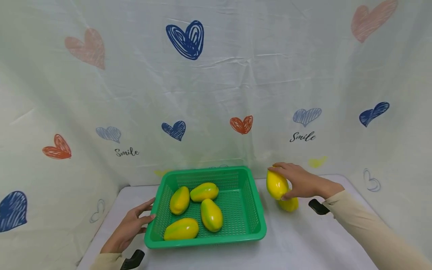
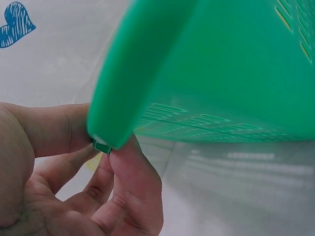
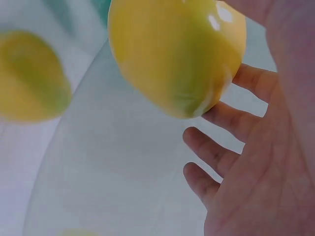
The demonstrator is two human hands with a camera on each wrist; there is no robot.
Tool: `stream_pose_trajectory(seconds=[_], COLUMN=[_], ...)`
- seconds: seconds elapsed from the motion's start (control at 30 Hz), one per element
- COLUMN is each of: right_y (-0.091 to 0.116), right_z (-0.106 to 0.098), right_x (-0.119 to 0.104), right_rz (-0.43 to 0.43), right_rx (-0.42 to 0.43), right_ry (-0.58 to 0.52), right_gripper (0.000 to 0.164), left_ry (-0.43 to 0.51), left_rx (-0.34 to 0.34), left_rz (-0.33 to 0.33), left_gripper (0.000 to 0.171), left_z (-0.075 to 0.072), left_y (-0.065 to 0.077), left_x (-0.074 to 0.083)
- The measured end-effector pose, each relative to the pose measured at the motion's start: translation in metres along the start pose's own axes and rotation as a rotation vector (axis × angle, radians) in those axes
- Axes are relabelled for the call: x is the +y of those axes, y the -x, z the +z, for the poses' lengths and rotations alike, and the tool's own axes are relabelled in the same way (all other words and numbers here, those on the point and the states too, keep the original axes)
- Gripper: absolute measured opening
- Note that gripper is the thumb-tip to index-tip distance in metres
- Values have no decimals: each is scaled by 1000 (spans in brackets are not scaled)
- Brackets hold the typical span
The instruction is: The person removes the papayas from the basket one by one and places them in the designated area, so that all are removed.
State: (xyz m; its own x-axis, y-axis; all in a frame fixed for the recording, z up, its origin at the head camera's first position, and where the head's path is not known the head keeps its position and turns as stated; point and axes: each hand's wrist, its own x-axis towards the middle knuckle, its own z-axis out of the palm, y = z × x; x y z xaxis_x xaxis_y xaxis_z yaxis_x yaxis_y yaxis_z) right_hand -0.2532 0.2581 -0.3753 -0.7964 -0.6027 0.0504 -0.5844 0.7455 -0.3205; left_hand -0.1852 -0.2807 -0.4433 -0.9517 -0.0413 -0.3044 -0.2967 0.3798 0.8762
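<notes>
My left hand [image 1: 129,225] grips the left rim of a green plastic basket [image 1: 257,210]. In the left wrist view the thumb and fingers pinch that rim [image 2: 129,73] from both sides. Inside the basket, toward its left half, lie several glossy yellow mangoes [image 1: 212,215] with green streaks. To the right of the basket, my right hand [image 1: 302,182] holds another yellow mango [image 1: 276,184] between thumb and fingers. Seen from the right wrist, the held mango [image 3: 177,54] has its tapered end downward, and the two lower fingers stand off it. One more mango [image 1: 289,204] lies on the table, partly hidden behind the held one.
A white cloth covers the table [image 1: 303,240]. Behind and at both sides hangs a pale curtain [image 1: 216,97] printed with hearts and the word "Smile". The back of the basket is close to this curtain. Each wrist carries a small black device.
</notes>
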Motion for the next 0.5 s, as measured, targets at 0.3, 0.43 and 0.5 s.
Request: stream_pose_trajectory(seconds=[0.3,0.43,0.5], right_y=[39,51,57], right_z=[7,11,13], right_x=[45,63,70], right_rz=[85,123,137], right_rx=[81,96,98], right_ry=[-33,-47,-52], right_gripper=[89,89,88], left_ry=[-2,-2,2], left_rx=[-20,-28,-31], left_rz=[-1,-4,-8], left_gripper=[71,71,71], left_z=[-1,-3,-2], left_y=[-3,-3,-4], left_x=[-2,-2,-2])
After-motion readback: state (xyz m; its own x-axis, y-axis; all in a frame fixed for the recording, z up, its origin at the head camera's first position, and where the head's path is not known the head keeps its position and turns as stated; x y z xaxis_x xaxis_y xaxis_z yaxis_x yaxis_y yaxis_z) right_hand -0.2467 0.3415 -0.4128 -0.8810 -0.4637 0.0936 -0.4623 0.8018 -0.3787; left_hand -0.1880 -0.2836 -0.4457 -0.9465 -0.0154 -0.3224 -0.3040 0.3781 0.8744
